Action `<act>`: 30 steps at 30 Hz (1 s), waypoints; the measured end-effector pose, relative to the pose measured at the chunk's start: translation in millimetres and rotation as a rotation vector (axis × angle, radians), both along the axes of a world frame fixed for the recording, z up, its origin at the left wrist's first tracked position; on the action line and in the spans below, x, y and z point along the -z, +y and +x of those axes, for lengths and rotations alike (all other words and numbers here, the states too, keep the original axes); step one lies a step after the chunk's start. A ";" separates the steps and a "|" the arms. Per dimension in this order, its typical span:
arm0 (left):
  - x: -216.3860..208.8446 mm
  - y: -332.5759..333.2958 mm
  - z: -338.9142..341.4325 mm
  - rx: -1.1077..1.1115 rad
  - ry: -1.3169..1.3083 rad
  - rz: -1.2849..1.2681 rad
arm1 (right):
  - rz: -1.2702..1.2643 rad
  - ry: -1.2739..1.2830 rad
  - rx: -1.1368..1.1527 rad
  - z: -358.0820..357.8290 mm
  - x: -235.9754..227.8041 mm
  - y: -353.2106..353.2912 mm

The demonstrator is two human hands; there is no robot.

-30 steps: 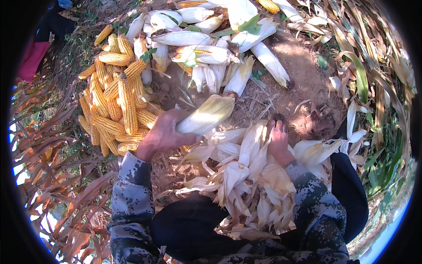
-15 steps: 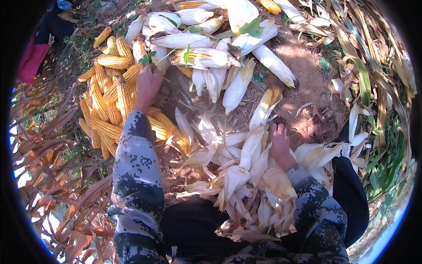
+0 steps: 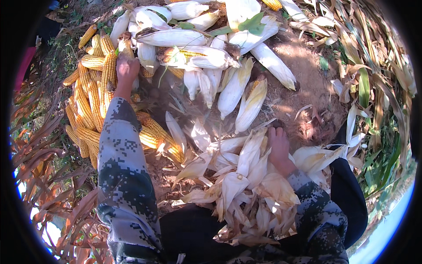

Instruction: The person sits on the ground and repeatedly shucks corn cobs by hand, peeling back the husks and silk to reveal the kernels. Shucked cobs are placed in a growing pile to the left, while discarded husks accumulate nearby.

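Note:
My left hand (image 3: pixel 127 69) is closed at the near end of an ear of corn (image 3: pixel 125 45), between the husked pile and the ears in husk; the fingers are partly hidden. Beside it, bare yellow corn cobs (image 3: pixel 93 103) are heaped on the left. Lower right, my right hand (image 3: pixel 278 147) has its fingers curled, with a small dark thing (image 3: pixel 276 123) at the fingertips that I cannot make out. Loose pale husks (image 3: pixel 250 185) pile next to that hand. A partly opened ear (image 3: pixel 251 108) with yellow kernels showing lies just beyond it.
Several ears in white husk (image 3: pixel 176 38) lie across the far middle. Dry stalks (image 3: pixel 373 53) line the right side, and brown leaves (image 3: pixel 44 145) the left. A patch of bare soil (image 3: pixel 312 97) lies right of centre. Pink cloth (image 3: pixel 25 66) shows at the far left edge.
My left hand has moved left and away from me, up to the ear. The partly opened ear has shifted left and away from my right hand. The view has shifted slightly.

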State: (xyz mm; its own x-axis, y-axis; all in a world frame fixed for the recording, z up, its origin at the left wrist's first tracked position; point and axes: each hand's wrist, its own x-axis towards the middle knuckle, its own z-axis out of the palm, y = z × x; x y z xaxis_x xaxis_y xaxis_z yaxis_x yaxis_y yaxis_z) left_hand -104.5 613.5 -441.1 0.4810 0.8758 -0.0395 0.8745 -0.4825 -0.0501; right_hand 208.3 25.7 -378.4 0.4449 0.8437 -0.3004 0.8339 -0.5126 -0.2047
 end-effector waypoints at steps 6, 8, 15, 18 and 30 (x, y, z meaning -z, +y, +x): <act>-39.0 -10.0 21.4 -0.391 -0.244 -0.157 | -0.022 -0.027 0.015 -1.5 5.8 -2.9; -53.8 -14.7 21.7 -0.395 -0.288 -0.198 | -0.025 -0.036 0.019 -2.2 6.3 -2.7; -55.2 -13.3 18.1 -0.402 -0.376 -0.248 | -0.031 -0.043 0.025 -3.8 3.8 -0.3; -55.3 -18.3 19.9 -0.369 -0.351 -0.235 | -0.015 -0.013 0.033 -2.7 3.9 -1.1; -73.5 -34.6 28.4 -0.428 -0.755 -0.673 | -0.056 -0.056 0.036 -3.0 11.0 -0.2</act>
State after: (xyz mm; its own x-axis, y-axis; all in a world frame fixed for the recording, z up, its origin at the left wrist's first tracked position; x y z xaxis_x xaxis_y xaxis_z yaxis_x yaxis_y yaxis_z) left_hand -76.1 578.9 -367.6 0.2437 0.8856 -0.3954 0.6708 0.1405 0.7282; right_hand 205.3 25.5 -389.4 0.4921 0.8095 -0.3204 0.8240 -0.5518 -0.1286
